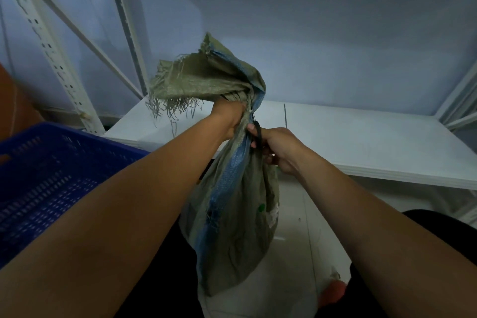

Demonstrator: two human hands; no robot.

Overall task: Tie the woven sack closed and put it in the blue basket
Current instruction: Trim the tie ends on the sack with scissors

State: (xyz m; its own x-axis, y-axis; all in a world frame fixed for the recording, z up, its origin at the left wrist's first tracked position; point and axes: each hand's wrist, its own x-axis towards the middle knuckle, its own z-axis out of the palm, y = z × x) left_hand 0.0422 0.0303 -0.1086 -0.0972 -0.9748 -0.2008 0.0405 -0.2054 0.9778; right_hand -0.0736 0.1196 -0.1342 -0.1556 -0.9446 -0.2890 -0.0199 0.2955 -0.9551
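A grey-green woven sack with a blue stripe hangs in front of me, its frayed mouth bunched and flopping over to the left. My left hand grips the gathered neck from the left. Just below and to the right, my right hand holds a black-handled tool, which looks like scissors, against the neck. Something thin and pale circles the neck above the tool; what it is I cannot tell. The blue basket stands at my left, below my left arm.
A white shelf board lies behind the sack, framed by white perforated metal uprights at left and right. Pale floor tiles show below. A brown object stands at the far left behind the basket.
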